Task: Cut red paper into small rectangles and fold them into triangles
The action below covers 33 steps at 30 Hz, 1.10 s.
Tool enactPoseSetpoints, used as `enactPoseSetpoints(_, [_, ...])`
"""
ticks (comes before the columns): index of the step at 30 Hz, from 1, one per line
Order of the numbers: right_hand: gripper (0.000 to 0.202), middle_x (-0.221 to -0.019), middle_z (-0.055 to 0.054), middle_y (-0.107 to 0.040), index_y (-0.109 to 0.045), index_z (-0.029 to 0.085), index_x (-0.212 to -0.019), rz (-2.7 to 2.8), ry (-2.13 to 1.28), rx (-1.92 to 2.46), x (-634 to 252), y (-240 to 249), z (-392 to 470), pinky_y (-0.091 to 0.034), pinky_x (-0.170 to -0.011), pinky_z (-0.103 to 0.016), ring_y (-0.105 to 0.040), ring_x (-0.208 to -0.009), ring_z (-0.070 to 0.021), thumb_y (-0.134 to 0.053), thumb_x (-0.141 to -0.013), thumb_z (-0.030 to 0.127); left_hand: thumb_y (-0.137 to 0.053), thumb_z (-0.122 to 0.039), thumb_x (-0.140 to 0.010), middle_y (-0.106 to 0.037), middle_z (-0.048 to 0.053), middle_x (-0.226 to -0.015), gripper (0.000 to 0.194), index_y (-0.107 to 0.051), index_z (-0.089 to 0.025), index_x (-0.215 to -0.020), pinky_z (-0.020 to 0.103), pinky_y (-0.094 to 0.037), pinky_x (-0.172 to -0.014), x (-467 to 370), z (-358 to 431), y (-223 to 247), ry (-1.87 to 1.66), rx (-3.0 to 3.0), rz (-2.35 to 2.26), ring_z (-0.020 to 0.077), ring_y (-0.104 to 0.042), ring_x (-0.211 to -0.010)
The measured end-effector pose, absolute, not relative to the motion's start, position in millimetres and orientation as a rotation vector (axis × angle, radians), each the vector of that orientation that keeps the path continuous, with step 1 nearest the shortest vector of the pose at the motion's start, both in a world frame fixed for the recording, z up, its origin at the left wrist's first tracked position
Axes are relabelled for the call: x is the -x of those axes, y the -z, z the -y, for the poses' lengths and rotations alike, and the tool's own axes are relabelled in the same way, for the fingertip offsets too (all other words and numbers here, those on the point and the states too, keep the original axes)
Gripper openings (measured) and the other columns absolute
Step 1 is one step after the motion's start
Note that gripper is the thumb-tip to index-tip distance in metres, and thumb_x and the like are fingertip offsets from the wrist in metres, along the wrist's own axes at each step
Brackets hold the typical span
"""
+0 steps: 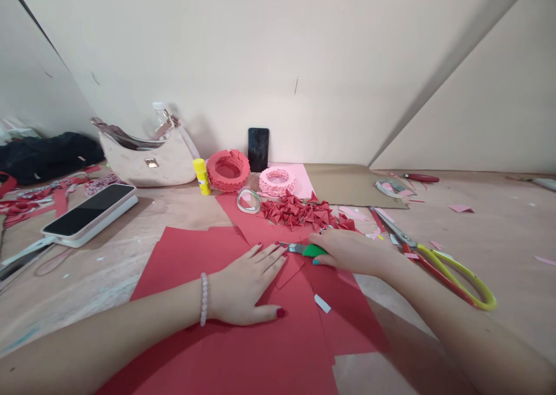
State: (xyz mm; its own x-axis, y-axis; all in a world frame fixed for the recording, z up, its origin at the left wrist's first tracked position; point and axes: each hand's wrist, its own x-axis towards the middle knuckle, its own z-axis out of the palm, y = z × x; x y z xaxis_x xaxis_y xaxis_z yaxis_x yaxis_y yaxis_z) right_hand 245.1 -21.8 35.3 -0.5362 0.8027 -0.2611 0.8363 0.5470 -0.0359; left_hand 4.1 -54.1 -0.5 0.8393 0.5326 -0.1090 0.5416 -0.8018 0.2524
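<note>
My left hand lies flat with fingers spread on red paper sheets, a beaded bracelet at its wrist. My right hand is closed around the green handle of a utility knife. The knife's metal end points left and reaches the fingertips of my left hand, over the red paper. Just behind the knife lies a pile of folded red paper pieces. A small white paper scrap rests on the red paper in front of my right hand.
Scissors lie open at the right. Behind the pile stand a red paper ring, a pink paper ring, a yellow glue stick and an upright black phone. A handbag and another phone are left. Cardboard lies behind.
</note>
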Motion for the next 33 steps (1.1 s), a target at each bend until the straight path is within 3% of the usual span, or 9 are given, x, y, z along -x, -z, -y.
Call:
enactPoseSetpoints(6, [0.014,-0.079,-0.004,-0.06,-0.051,0.021,-0.08,-2.609,0.174,-1.409,-253.0,-28.4,14.4,-0.032,-0.048,-0.025,-0.057,-0.066,-0.0198,-0.045,-0.081,0.033,-0.034,-0.056,-0.079,-0.013,0.017,-0.141,0.078,-0.017,-0.006,-0.136,0.045,-0.012,-0.105,-4.3,54.3,-2.2,0.013,-2.704,-0.826,0.0293,-0.01,-0.13])
enactPoseSetpoints(10, [0.016,-0.079,-0.003,-0.06,-0.049,0.021,-0.078,-2.636,0.206,-1.438,-254.2,-28.1,11.6,-0.03,-0.047,-0.025,-0.057,-0.065,-0.0195,-0.044,-0.08,0.036,-0.036,-0.045,-0.084,-0.028,0.012,-0.138,0.06,-0.028,-0.011,-0.133,0.042,-0.018,-0.104,-5.9,50.9,-1.7,-0.128,-2.63,-0.906,0.0255,-0.023,-0.128])
enactPoseSetpoints(15, [0.013,-0.079,-0.002,-0.06,-0.049,0.022,-0.077,-2.651,0.248,-1.462,-253.6,-34.5,13.8,-0.03,-0.047,-0.024,-0.056,-0.064,-0.0189,-0.045,-0.079,0.034,-0.051,-0.033,-0.077,-0.047,0.009,-0.127,0.051,-0.043,-0.015,-0.124,0.035,-0.032,-0.099,-8.4,46.1,6.3,-0.396,-2.541,-0.998,0.0224,-0.042,-0.117])
enactPoseSetpoints(20, [0.012,-0.08,-0.002,-0.061,-0.05,0.021,-0.08,-2.674,0.262,-1.498,-250.5,-38.4,15.1,-0.03,-0.048,-0.024,-0.056,-0.067,-0.0189,-0.046,-0.079,0.033,-0.047,-0.016,-0.077,-0.06,0.004,-0.107,0.033,-0.054,-0.02,-0.108,0.029,-0.041,-0.086,-6.5,45.1,5.2,-0.664,-2.492,-0.973,0.0171,-0.054,-0.098])
enactPoseSetpoints(27, [0.012,-0.077,-0.002,-0.06,-0.054,0.023,-0.084,-2.775,0.298,-1.327,-242.0,-30.1,17.4,-0.033,-0.05,-0.024,-0.056,-0.066,-0.019,-0.053,-0.076,0.032,-0.045,-0.013,-0.079,-0.062,0.006,-0.091,0.018,-0.056,-0.018,-0.092,0.03,-0.041,-0.08,1.1,45.7,-0.7,-1.155,-2.412,-0.931,0.0164,-0.055,-0.087])
enactPoseSetpoints(33, [0.023,-0.085,-0.005,-0.061,-0.055,0.023,-0.092,-2.914,0.2,-1.348,-227.5,-33.7,25.9,-0.04,-0.059,-0.03,-0.057,-0.074,-0.0226,-0.057,-0.074,0.037,-0.05,-0.024,-0.078,-0.06,0.006,-0.093,0.016,-0.056,-0.015,-0.09,0.029,-0.045,-0.076,-8.5,42.2,-0.4,-1.208,-1.804,-1.098,0.0184,-0.056,-0.086])
